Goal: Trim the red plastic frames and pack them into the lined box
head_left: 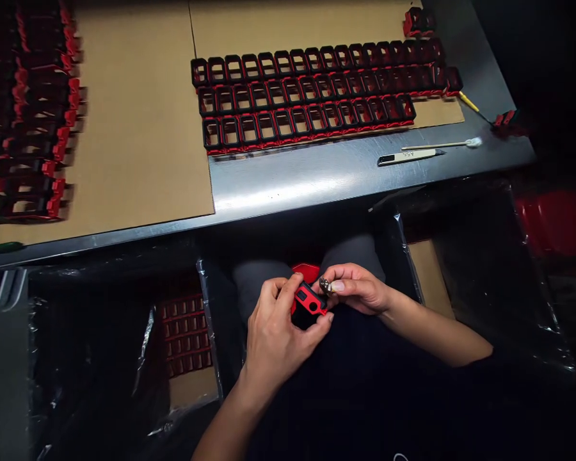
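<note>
My left hand (281, 323) is closed around a red and black plastic frame (312, 300), which has a round hole and a small rectangular slot in its red side. Fingers and thumb grip it at opposite edges, and it is tilted over my lap. In my right hand (360, 289), thumb and fingers pinch a small shiny metal tool (324, 285) whose exact kind I cannot make out. The tool's end sits right beside the upper right edge of the frame; whether they touch is unclear.
Three rows of similar frames (278, 93) stand on cardboard (144, 128) on the metal table (288, 182). More red and black parts (52, 147) lie at left. A marker pen (408, 157), a cotton swab (441, 145) and a yellow-handled brush (469, 101) lie at right. Plastic-lined boxes flank my legs.
</note>
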### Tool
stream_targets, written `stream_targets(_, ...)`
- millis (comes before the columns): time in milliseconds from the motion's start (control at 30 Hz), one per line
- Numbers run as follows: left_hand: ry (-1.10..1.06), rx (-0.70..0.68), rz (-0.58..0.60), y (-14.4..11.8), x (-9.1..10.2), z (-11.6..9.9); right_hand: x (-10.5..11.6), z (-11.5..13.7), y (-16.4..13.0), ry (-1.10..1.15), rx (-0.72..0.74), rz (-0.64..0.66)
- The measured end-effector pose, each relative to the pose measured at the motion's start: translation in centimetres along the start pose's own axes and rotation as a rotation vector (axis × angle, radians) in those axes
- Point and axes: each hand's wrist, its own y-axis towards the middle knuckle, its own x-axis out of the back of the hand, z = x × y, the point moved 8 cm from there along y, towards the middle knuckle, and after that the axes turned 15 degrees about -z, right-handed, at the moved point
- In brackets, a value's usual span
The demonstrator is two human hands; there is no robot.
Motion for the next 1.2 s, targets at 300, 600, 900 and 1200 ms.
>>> stream_targets(300, -0.033, 0.035, 0.043, -0.1, -0.4, 0.6, 0.0, 1.0, -0.6, -0.097, 0.058, -0.072)
stream_targets(600, -0.272, 0.143, -0.018, -1.5, -0.4, 2.1, 0.7, 2.0, -1.5, -0.063, 0.041, -0.131)
stream_targets(900, -0.253, 0.139, 0.141, -2.4, -1.8, 2.3, -0.5, 2.6, -3.5, -0.315, 0.157, -0.049)
stream_targets(1200, -0.385, 0.019, 0.113, -2.1, -1.0, 0.7, -2.9, 6.4, -8.7, -1.169, 1.215, -0.014)
